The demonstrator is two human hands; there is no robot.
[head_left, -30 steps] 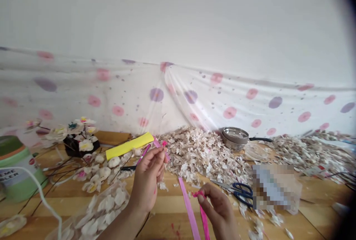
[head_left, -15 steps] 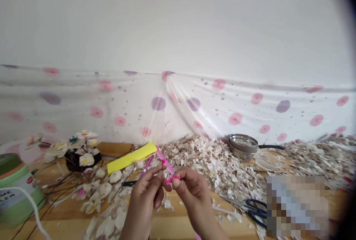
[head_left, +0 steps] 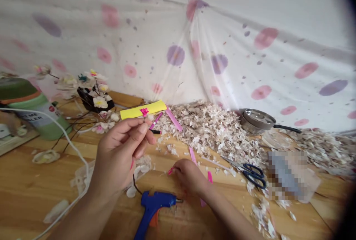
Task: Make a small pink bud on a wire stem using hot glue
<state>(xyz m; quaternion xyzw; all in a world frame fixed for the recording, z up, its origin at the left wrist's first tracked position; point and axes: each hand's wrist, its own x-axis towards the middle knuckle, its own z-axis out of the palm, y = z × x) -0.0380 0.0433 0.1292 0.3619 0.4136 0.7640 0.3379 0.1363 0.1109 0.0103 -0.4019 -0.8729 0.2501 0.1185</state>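
Observation:
My left hand [head_left: 122, 151] is raised at centre left, thumb and fingertips pinched on a thin stem topped by a small pink paper flower [head_left: 144, 112]. Lower on the wooden table, my right hand [head_left: 189, 177] is closed, its fingertips on a crinkled pink paper piece [head_left: 170, 171]. A blue glue gun [head_left: 158, 200] lies below and between my hands, its nozzle to the right. Pink paper strips [head_left: 174, 119] lie behind my right hand and beside its wrist.
White flakes [head_left: 211, 132] are heaped along the back. Scissors [head_left: 251, 173] and stacked metal bowls [head_left: 257, 119] are at right. A yellow paper sheet [head_left: 141, 109], white flowers [head_left: 100, 101] and a green tub [head_left: 41, 110] stand left. A white cable [head_left: 75, 143] crosses the left side.
My hands, together at a pink piece before, have parted. The left is raised with the small flower; the right is down at the table. The view has tipped downward, bringing the glue gun into sight.

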